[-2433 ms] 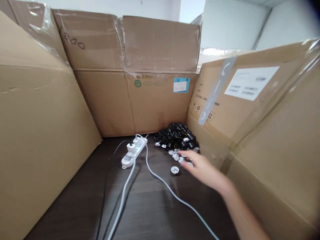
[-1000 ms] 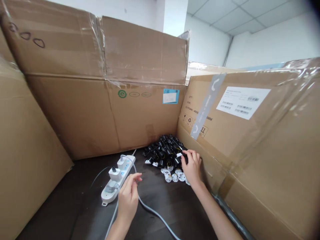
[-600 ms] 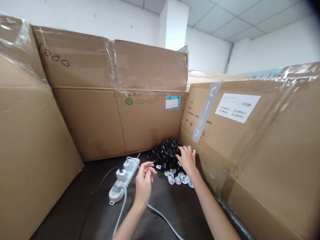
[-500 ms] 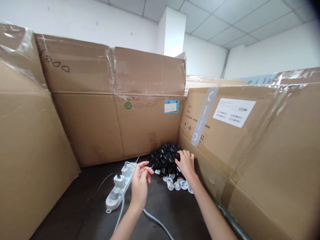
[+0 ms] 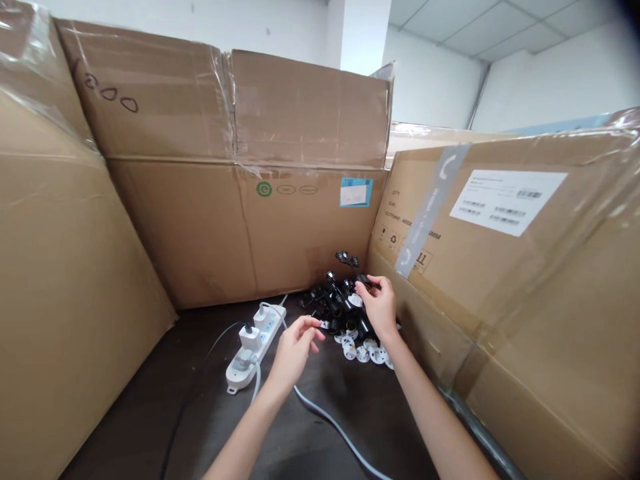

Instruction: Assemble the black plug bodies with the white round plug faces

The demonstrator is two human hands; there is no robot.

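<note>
Black cylindrical parts with white, holed round discs lie in a heap (image 5: 333, 303) in the corner between the boxes. My right hand (image 5: 380, 310) is closed at the heap's upper right, its thumb and fingers gripping a black cylindrical part (image 5: 364, 279). A black lobed end (image 5: 347, 259) stands up just beyond these fingers; whether it belongs to the gripped part I cannot tell. My left hand (image 5: 297, 343) hovers at the heap's near left edge, fingers loosely bent and apart, holding nothing I can see. Several white discs (image 5: 363, 353) face me along the heap's front.
A white power strip (image 5: 256, 350) with plugged-in adapters lies left of my left hand. Its pale cable (image 5: 330, 419) crosses the dark table (image 5: 270, 440). Tall cardboard boxes stand at the left (image 5: 65, 280), back (image 5: 195, 233) and right (image 5: 440, 313).
My right hand has lifted a black part up from the heap. My left hand has come closer to the heap's front. The camera view has tilted down.
</note>
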